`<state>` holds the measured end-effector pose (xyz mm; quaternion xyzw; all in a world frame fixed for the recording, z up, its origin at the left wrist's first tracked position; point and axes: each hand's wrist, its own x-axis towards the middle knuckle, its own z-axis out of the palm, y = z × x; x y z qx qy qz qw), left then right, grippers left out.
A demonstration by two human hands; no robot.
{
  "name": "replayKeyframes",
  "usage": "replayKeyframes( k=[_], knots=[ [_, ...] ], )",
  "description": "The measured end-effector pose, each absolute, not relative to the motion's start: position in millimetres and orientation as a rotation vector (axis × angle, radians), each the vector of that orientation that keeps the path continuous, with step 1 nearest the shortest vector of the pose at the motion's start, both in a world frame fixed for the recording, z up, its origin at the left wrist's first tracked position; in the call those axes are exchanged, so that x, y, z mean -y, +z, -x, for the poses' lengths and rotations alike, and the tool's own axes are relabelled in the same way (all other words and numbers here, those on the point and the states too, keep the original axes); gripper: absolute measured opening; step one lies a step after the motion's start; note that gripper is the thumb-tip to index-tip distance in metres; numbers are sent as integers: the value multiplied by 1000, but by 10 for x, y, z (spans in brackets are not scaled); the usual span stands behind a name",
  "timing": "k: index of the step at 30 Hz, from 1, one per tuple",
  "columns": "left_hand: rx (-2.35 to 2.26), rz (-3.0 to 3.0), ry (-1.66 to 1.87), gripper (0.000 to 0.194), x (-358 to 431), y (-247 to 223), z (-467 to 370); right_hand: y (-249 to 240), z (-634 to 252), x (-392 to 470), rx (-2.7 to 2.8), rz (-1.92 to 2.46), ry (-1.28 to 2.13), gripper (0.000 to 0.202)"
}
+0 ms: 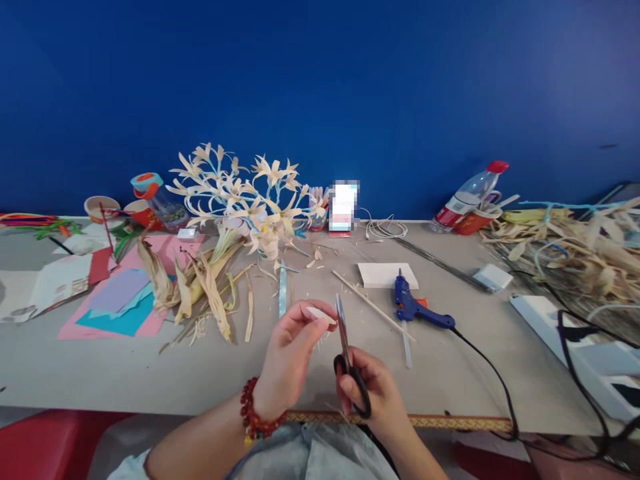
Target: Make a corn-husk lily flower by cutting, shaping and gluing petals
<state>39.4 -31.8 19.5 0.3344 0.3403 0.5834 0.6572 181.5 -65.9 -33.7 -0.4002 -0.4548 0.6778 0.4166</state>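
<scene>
Between thumb and fingers, my left hand pinches a small pale piece of corn husk. A red bead bracelet circles that wrist. My right hand has its fingers in the black handles of a pair of scissors. The blades point up and away from me, just right of the husk piece; whether they touch it I cannot tell. Beyond my hands stand flowers made of pale husk on light blue stems. A bundle of dried corn husks lies left of my left hand.
A blue glue gun rests at right by a white card, its cord trailing to a white power strip. A wooden stick lies nearby. Coloured paper is at left. A lit phone and a tilted bottle stand behind.
</scene>
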Motion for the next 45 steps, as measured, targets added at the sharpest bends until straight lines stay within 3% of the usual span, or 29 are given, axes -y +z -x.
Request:
replayKeyframes(
  k=[12, 45],
  knots=[
    [-847, -1055, 1066, 11, 208, 258, -175, -224, -2079, 637, 1303, 1042, 1818, 60],
    [-798, -1115, 1021, 20, 171, 334, -161, -226, -2053, 644, 1280, 1149, 1827, 58]
  ],
)
